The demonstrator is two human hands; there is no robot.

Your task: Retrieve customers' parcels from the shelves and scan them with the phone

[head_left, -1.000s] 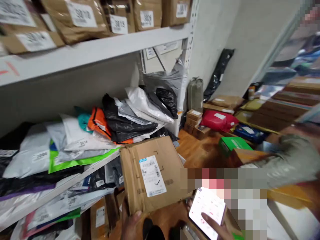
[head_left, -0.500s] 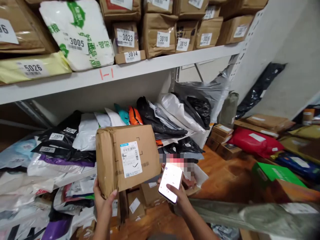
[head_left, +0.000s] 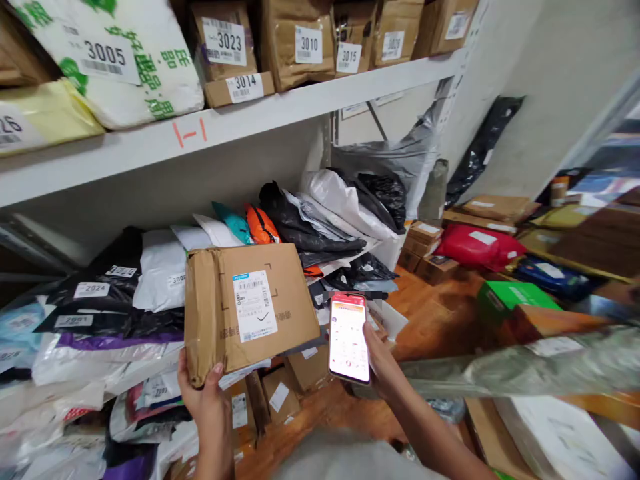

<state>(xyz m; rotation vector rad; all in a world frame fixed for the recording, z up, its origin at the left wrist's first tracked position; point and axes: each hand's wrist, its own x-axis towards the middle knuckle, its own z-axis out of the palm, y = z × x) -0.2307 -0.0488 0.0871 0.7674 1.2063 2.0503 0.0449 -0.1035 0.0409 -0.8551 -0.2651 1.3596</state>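
Phone (head_left: 349,343) straighter, long axis forward

Bore numbered boxes (head_left: 299,73) on the upper shelf (head_left: 280,110), plastic mailers (head_left: 285,217) on the lower shelf (head_left: 145,368), cartons (head_left: 423,243) on the floor (head_left: 425,327).

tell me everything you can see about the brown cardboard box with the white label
The brown cardboard box is rectangular, with creased edges, most rumpled at its left end. Its broad face, toward the camera, bears printed corner marks and a white rectangular label with a blue strip, barcodes and a dark tick. It is held up tilted, the left grip clasping its lower left corner, in front of a pale grey plastic parcel; contact between box and parcel is unclear.
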